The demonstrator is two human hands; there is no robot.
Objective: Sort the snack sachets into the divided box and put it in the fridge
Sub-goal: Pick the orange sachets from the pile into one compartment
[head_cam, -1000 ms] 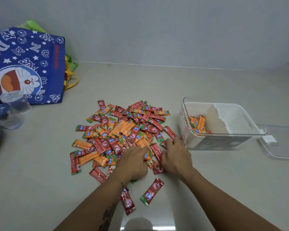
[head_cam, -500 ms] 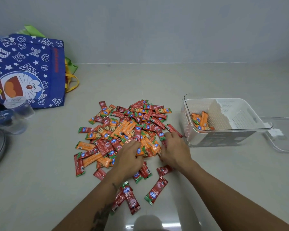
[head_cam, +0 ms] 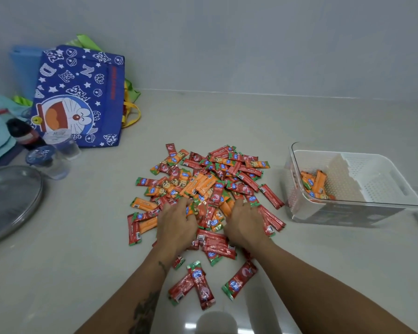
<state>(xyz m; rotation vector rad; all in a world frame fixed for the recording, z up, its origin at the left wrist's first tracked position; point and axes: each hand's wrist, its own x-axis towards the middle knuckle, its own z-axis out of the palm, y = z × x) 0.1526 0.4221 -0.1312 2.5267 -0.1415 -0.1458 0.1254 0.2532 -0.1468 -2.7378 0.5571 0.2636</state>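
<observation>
Red & orange sachet pile [head_cam: 203, 189] mid table [head_cam: 82, 273]; left hand [head_cam: 176, 225] & right hand [head_cam: 244, 225] flat on it, fingers spread. Divided box [head_cam: 372, 213] at 3 o'clock, w/ orange sachets [head_cam: 315, 184] in left compartment.

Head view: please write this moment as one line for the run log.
left hand on sachet pile | right hand on pile | divided box: orange sachets

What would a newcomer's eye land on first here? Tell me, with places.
First, the pile of red and orange sachets heaped mid-counter, with the left hand and right hand resting on its near edge. Next, the bright blue cartoon bag standing against the wall at the back left. Then the divided box on the right, a few orange sachets in its left compartment.
</observation>
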